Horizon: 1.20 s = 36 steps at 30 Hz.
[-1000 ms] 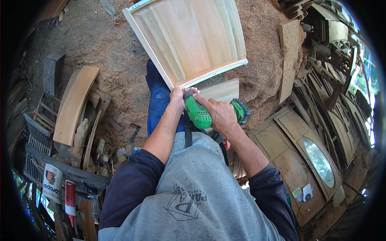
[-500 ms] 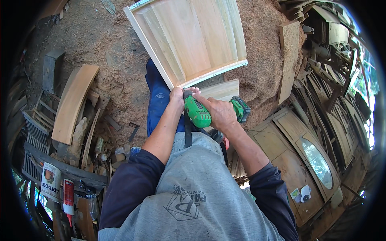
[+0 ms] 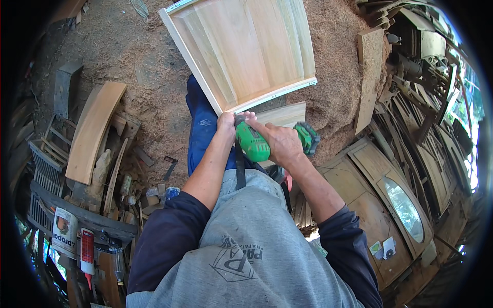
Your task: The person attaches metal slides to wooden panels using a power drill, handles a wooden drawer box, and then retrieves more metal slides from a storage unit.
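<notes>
My right hand (image 3: 283, 145) is wrapped round the handle of a green cordless drill (image 3: 252, 145), its battery sticking out to the right. The drill's dark nose points at the near corner of a pale wooden drawer (image 3: 241, 49), which has metal slide rails along its edges. At that same corner my left hand (image 3: 226, 122) grips the wood, its fingers partly hidden behind the drill. The bit and whatever it touches cannot be made out. Below the drawer, a pale board (image 3: 287, 114) lies near the drill.
Sawdust and shavings cover the ground. To the left are a curved plank (image 3: 95, 136), a grey wooden block (image 3: 68, 90) and a red-and-white sealant tube (image 3: 88, 254). A long board (image 3: 368, 77) and a wooden door with an oval pane (image 3: 404, 209) lie to the right.
The drill's battery end has tilted slightly and now looks blurred. Both hands and the drawer stay in nearly the same place.
</notes>
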Each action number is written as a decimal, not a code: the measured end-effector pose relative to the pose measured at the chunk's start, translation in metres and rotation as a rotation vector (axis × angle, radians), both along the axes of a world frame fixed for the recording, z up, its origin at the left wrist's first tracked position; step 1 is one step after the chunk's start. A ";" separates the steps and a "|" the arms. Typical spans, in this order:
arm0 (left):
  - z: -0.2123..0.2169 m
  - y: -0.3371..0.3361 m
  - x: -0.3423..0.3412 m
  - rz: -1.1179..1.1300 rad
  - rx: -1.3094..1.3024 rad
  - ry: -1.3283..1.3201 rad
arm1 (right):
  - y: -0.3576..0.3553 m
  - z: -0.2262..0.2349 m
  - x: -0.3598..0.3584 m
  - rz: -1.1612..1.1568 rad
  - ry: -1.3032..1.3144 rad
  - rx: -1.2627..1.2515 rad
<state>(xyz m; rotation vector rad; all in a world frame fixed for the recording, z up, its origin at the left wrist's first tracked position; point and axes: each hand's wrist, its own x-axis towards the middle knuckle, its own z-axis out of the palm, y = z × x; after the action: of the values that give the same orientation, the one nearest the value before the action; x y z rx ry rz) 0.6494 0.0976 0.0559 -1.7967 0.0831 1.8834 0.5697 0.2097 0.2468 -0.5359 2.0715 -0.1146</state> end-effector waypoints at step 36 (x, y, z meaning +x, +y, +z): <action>-0.057 -0.006 0.045 -0.177 -0.166 0.753 | 0.023 -0.024 0.014 0.359 0.294 -0.210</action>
<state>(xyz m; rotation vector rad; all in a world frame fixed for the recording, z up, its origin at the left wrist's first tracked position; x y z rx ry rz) 0.6940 0.0915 -0.0011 -1.0312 0.6555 2.3587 0.5841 0.2327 0.2229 -1.1003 2.2198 -0.0436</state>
